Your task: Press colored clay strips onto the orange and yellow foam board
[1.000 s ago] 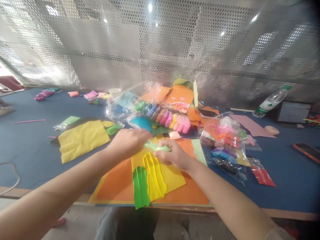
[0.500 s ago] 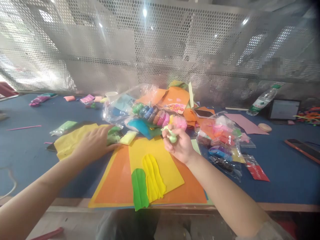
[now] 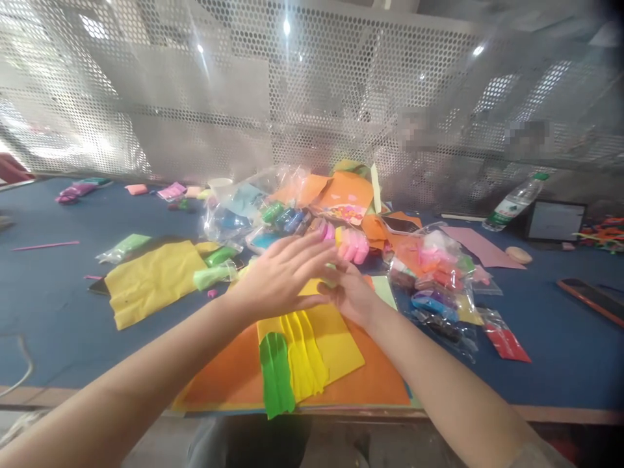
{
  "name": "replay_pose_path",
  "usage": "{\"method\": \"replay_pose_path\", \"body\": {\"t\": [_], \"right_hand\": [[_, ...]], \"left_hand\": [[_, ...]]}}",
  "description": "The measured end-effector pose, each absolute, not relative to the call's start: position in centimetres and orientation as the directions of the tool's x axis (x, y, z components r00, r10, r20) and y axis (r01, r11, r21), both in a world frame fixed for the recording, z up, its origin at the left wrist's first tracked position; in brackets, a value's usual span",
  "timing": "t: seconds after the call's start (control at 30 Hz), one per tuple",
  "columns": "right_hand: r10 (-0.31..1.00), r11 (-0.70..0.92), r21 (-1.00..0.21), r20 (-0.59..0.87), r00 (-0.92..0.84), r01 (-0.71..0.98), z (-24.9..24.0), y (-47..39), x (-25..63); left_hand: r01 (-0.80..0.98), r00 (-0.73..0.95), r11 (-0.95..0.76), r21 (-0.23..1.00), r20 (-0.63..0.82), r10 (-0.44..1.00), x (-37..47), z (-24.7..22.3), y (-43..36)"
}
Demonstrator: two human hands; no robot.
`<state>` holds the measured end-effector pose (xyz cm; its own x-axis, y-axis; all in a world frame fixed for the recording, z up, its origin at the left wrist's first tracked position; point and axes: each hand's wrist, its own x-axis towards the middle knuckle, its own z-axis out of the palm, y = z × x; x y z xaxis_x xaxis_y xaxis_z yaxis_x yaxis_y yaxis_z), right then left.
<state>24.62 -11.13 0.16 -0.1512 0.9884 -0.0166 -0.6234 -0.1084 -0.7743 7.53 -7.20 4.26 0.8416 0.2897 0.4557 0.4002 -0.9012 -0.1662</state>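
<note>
My left hand [image 3: 287, 270] is stretched out flat, palm down, over the yellow sheet [image 3: 341, 351], its fingertips reaching my right hand [image 3: 348, 289]. The fingers of my right hand are curled around a lump of pale green clay [image 3: 332, 276], partly hidden by the left hand. Below both hands, a flattened green clay piece [image 3: 276, 374] lies beside a ridged bright yellow clay piece [image 3: 305, 357]. Both rest on the yellow sheet, which lies over an orange sheet [image 3: 221, 374] at the table's front edge.
Bags of coloured clay [image 3: 433, 279] lie to the right, near a red packet [image 3: 507, 338] and a phone [image 3: 592, 300]. A crumpled yellow cloth [image 3: 151, 279] is at left. Behind stand a bottle [image 3: 514, 205], a tablet [image 3: 556, 221] and a white cup [image 3: 220, 187].
My left hand has moved right from the yellow cloth and green packet to meet my right hand. My right hand still holds the pale green clay, now partly covered.
</note>
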Motion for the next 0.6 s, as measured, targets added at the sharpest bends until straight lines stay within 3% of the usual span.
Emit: {"method": "replay_pose_path", "body": {"t": [0.13,0.3,0.47,0.6], "right_hand": [[0.997,-0.042,-0.789,0.004,-0.074,-0.613,0.0,-10.8,24.8],[0.993,-0.106,-0.786,-0.057,-0.1,-0.608,0.6,-11.0,25.0],[0.995,-0.093,-0.77,-0.05,-0.086,-0.632,0.8,-11.2,24.5],[0.972,-0.204,-0.765,-0.084,-0.22,-0.611,0.5,-10.9,23.9]], "left_hand": [[0.331,0.836,-0.943,-0.03,0.473,0.278,9.7,3.5,-6.6],[0.323,0.797,-0.929,0.18,0.478,0.369,9.7,2.2,-5.5],[0.294,0.763,-0.929,0.225,0.53,0.37,9.1,0.9,-5.9],[0.298,0.782,-0.928,0.225,0.5,0.373,8.6,1.1,-5.8]]}}
